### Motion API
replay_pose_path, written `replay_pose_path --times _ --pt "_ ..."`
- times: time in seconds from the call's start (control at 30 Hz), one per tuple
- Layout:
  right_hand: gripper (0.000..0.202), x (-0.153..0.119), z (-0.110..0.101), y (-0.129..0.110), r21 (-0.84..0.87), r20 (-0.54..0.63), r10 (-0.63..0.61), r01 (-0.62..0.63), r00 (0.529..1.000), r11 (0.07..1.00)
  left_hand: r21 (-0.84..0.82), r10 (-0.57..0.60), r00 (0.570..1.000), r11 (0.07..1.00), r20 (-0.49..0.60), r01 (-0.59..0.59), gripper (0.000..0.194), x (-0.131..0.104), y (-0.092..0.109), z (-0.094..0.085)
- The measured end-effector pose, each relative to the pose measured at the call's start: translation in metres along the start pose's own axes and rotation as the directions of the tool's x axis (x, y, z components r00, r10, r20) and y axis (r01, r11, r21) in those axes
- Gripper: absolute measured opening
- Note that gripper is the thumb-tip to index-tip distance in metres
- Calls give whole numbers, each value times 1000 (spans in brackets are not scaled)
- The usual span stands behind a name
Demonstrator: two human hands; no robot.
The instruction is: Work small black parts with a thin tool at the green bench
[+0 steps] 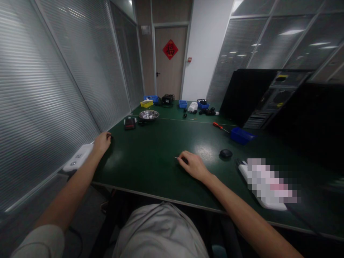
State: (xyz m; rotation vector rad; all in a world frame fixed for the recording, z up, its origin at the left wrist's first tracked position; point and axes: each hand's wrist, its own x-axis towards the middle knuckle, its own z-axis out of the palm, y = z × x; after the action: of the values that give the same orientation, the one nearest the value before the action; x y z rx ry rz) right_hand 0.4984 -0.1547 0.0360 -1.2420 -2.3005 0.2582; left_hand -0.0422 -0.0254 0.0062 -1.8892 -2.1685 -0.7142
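The worktop (145, 154) is dark green, and the thin piece (176, 157) at the right hand (194, 166) is pale. The mouse (225, 154) is black, the screwdriver (217, 125) red-orange at its handle, the tray (241, 136) deep blue, the basket (146, 104) yellow. A light brown door (172, 77) bears a red diamond sign (170, 49) with a dark character; grey blinds (18, 89) show fine horizontal stripes.

dim | glare on tabletop (156, 147) | edges stretched, perhaps slightly blurred
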Motion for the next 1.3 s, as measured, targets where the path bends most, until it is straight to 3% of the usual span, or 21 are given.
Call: replay_pose_path --times 0.6,0.93,1.3 --pt "24 0 -5 -4 15 32 12 -13 999 1000 141 75 996 987 55 -82 37 -10 13 -11" --pt "24 0 -3 -3 9 25 5 -5 1000 1000 201 65 998 977 4 -64 37 -19 26 -18" --pt "23 -1 -4 -3 19 28 7 -7 1000 1000 124 26 1000 992 10 -27 41 -10 15 -11"
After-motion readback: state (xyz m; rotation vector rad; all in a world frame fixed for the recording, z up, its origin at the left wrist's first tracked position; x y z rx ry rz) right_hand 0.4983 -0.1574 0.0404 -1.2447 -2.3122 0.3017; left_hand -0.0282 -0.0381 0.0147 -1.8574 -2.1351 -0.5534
